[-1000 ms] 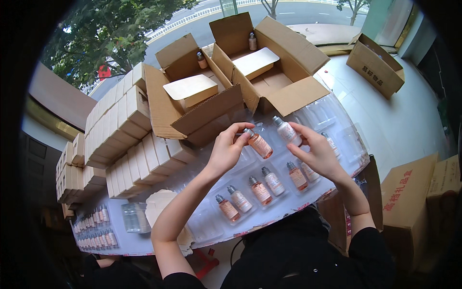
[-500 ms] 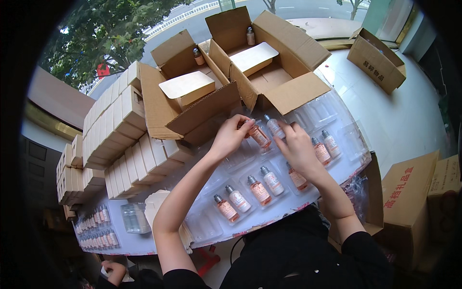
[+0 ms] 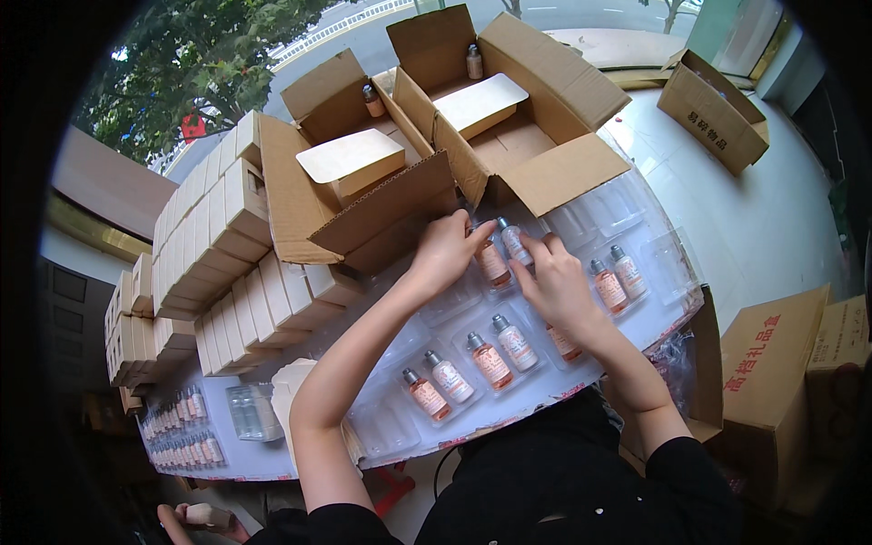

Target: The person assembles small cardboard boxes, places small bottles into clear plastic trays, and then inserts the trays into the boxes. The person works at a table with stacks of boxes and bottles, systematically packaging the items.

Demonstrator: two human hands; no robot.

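On clear trays (image 3: 636, 218), paired pink bottles (image 3: 504, 345); both hands' fingers (image 3: 472, 238) closed on two bottles (image 3: 504, 254).

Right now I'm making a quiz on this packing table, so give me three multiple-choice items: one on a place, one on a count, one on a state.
1. Where are both hands working?
A. inside the far open carton
B. over the clear tray, just in front of the open cartons
C. at the stacks of small boxes

2. How many small bottles lie in the near-left tray pockets?
A. four
B. one
C. nine

3. What state are the two big cartons behind the tray in?
A. taped shut
B. flattened
C. open, flaps spread

Answers: 1 B, the left hand and right hand meet on two bottles on the clear tray. 2 A, four pink bottles lie side by side there. 3 C, the open cartons show spread flaps.
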